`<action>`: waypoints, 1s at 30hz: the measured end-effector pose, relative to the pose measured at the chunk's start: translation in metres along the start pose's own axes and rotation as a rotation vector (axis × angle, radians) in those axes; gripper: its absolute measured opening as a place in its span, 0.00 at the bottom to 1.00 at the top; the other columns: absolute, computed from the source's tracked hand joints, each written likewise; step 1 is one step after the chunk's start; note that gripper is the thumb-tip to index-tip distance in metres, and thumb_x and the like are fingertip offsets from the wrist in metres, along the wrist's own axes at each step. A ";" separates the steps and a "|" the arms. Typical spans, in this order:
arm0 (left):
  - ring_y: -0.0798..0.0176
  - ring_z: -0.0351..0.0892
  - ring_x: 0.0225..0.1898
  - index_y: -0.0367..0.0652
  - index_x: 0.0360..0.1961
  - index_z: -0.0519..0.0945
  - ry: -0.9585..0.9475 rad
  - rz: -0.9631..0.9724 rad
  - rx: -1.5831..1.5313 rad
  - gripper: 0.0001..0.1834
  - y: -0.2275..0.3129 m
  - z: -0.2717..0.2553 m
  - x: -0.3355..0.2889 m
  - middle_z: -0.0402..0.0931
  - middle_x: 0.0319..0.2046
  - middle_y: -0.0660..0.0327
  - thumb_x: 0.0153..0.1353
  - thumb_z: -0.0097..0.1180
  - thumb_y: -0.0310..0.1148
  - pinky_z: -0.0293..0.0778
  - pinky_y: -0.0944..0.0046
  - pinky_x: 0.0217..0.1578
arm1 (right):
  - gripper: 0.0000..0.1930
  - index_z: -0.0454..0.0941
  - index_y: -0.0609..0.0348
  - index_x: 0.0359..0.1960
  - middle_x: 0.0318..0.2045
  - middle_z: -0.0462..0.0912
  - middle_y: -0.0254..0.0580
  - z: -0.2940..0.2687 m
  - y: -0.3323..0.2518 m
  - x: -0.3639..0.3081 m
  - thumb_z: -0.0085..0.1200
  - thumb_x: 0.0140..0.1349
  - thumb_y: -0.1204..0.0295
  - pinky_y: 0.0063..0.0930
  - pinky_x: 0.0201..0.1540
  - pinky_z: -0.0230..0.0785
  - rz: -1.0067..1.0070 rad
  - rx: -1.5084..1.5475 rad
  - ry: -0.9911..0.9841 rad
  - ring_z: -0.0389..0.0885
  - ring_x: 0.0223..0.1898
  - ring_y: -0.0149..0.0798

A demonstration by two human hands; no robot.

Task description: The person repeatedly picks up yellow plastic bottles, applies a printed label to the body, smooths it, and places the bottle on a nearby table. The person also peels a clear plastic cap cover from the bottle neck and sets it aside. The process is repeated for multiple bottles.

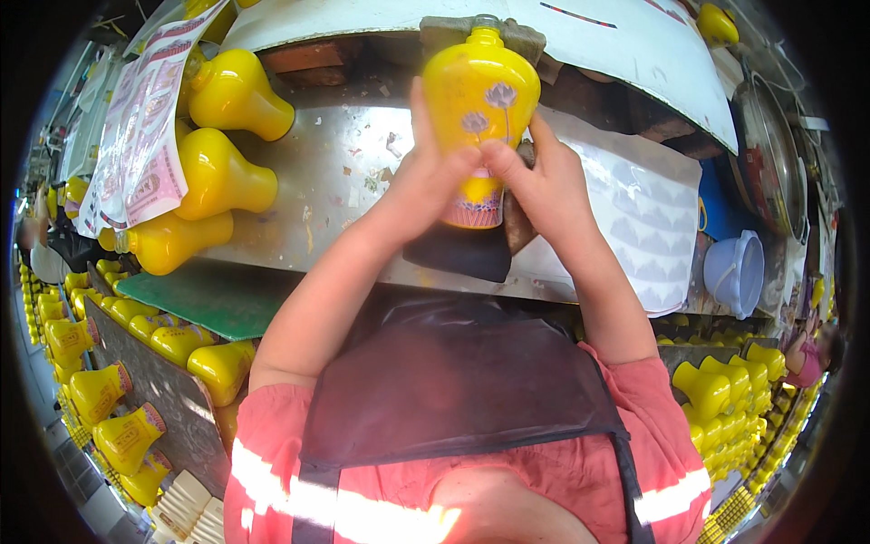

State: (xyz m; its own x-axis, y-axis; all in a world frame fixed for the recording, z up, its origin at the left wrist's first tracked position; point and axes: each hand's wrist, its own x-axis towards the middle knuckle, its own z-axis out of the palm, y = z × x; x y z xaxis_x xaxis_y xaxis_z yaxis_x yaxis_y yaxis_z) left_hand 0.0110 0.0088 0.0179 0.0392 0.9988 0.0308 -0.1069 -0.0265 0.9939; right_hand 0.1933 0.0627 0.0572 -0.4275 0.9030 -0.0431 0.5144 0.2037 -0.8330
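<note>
A glossy yellow vase-shaped bottle (480, 72) lies on its side, its narrow neck pointing away from me. Purple lotus flowers mark its upturned face, and a pink-and-purple patterned band (473, 210) circles the foot. My left hand (428, 177) grips its left side, and my right hand (546, 177) grips the right. Both thumbs press close together on the surface, below the flowers. Most of my fingers are hidden around the sides. Under the foot is a dark cloth pad (462, 254); a worn grey block (435, 34) shows behind the neck.
Several yellow bottles (227, 172) lie left on the metal table (326, 181), beside pink printed sheets (149, 118). To the right are a sheet with grey peaked shapes (634, 218) and a pale bucket (732, 272). More bottles (729, 390) stand below on both sides.
</note>
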 end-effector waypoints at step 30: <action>0.47 0.69 0.67 0.37 0.77 0.36 0.252 0.047 0.010 0.63 0.024 0.020 0.017 0.63 0.67 0.44 0.53 0.72 0.34 0.69 0.54 0.65 | 0.16 0.84 0.60 0.48 0.38 0.89 0.39 -0.037 -0.040 0.029 0.71 0.58 0.76 0.21 0.41 0.78 -0.572 -0.201 0.443 0.87 0.37 0.27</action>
State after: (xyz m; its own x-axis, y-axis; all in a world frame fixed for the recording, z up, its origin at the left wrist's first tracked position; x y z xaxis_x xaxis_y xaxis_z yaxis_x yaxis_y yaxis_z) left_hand 0.0291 0.0248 0.0440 -0.2148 0.9754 0.0505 -0.0930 -0.0719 0.9931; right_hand 0.1878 0.0944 0.1095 -0.3516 0.6948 0.6274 0.4458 0.7136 -0.5404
